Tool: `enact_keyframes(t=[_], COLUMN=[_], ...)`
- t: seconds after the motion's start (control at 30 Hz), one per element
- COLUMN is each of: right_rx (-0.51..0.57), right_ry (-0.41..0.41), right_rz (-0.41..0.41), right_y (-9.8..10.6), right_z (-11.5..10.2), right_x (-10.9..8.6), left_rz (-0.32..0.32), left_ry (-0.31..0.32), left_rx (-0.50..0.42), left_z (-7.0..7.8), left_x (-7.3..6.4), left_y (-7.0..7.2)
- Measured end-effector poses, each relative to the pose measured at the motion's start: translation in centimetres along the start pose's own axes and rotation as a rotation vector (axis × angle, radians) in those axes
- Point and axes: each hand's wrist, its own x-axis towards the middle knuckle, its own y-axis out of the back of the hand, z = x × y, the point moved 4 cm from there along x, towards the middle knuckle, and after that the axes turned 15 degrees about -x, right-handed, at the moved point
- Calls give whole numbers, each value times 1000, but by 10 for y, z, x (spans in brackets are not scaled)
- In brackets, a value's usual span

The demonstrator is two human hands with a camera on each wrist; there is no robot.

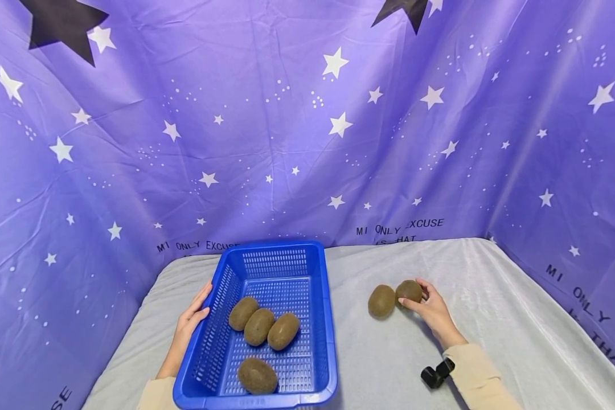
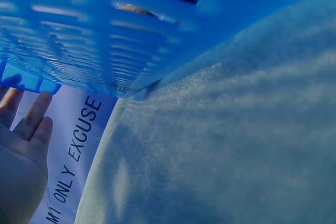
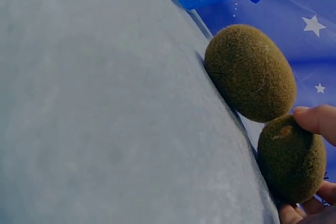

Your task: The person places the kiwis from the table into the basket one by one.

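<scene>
A blue plastic basket [image 1: 331,319] with slotted walls holds several brown kiwifruit; three lie close together near the middle, and another kiwifruit [image 1: 257,376] sits at the near end. My left hand [image 1: 187,322] rests against the basket's left rim with fingers extended. The left wrist view shows that hand [image 2: 23,150] with its fingertips at the rim's underside. To the right of the basket, my right hand [image 1: 433,307] grips a kiwifruit [image 1: 409,291] between thumb and fingers. A second loose kiwifruit [image 1: 381,302] lies directly left of it; in the right wrist view this kiwifruit [image 3: 251,73] adjoins the gripped one [image 3: 291,158].
A pale grey cloth [image 1: 379,359] covers the table. Purple curtains [image 1: 266,114] with stars and printed lettering hang behind and on both sides. The basket's far end stands close to the back curtain. A black device [image 1: 437,374] is on my right wrist.
</scene>
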Motion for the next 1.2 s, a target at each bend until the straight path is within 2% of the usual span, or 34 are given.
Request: enact_keyframes(t=[0.17, 0.47, 0.73, 1.2], right_rx=[-58, -102, -177, -170], right_ry=[-9, 25, 61, 144], right_rz=[1, 55, 85, 83], right_y=[1, 3, 8, 7], right_z=[2, 2, -9, -31], right_x=[0, 2, -4, -11], left_rz=[4, 21, -4, 10], left_ry=[-1, 32, 5, -14], left_rx=[1, -9, -5, 15], left_z=[1, 1, 2, 1], left_x=[0, -1, 0, 1], left_y=[0, -2, -2, -1])
